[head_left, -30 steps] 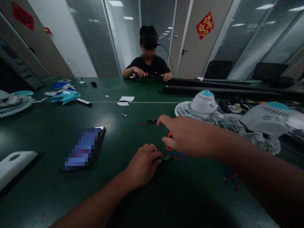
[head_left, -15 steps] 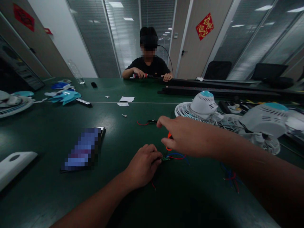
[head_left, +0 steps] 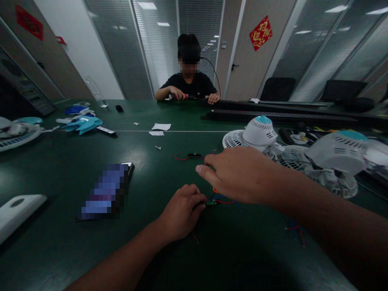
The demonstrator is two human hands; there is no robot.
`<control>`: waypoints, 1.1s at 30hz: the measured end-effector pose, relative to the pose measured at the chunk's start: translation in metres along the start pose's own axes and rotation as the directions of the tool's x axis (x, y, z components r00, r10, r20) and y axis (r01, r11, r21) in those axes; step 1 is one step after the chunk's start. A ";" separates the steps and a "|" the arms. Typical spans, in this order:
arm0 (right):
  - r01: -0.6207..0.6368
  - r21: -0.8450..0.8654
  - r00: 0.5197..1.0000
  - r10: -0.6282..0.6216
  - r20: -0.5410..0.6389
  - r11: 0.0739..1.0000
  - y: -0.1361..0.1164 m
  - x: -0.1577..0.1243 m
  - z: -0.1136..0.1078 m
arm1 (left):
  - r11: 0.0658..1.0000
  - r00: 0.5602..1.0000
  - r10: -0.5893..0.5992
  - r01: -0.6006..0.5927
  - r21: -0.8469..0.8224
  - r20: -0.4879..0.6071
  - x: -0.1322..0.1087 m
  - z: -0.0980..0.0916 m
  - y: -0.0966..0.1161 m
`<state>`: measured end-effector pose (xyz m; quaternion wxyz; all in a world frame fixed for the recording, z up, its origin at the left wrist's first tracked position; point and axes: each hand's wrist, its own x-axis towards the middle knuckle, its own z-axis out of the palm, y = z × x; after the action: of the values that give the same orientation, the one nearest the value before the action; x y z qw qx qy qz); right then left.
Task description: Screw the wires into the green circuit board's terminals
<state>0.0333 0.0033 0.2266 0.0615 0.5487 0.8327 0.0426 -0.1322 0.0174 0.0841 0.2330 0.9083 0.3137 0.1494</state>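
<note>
My left hand [head_left: 184,212] lies low over the table, its thumb and fingertips pinched on one end of a small green circuit board [head_left: 211,203]. Red and blue wires [head_left: 226,201] trail from the board to the right, and a short red wire [head_left: 195,237] pokes out below the hand. Above the board is my right hand [head_left: 235,173], palm down, thumb and index finger pointing left. Under it shows part of an orange tool [head_left: 215,190], mostly covered by the hand; its kind is unclear. Beyond the fingertips lies a small black part [head_left: 194,155] with red wires.
A phone [head_left: 106,192] and a white plastic piece [head_left: 21,214] lie left. White fan housings [head_left: 259,135] stand right, with loose wires [head_left: 295,230] nearer. Across the green table [head_left: 145,250], a person [head_left: 189,81] holds a red-and-black tool by long black bars [head_left: 273,115].
My right hand has shifted slightly, its thumb now further left and nearer the index finger, covering more of the orange tool. My left hand stays on the circuit board.
</note>
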 end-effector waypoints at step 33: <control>-0.050 0.203 0.999 0.046 0.025 0.978 0.005 0.001 0.001 | 0.999 1.000 -0.012 0.013 -0.032 0.003 0.001 -0.001 -0.001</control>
<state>0.0372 0.0065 0.2261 0.0121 0.5727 0.8184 -0.0468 -0.1326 0.0186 0.0851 0.2490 0.9027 0.3166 0.1515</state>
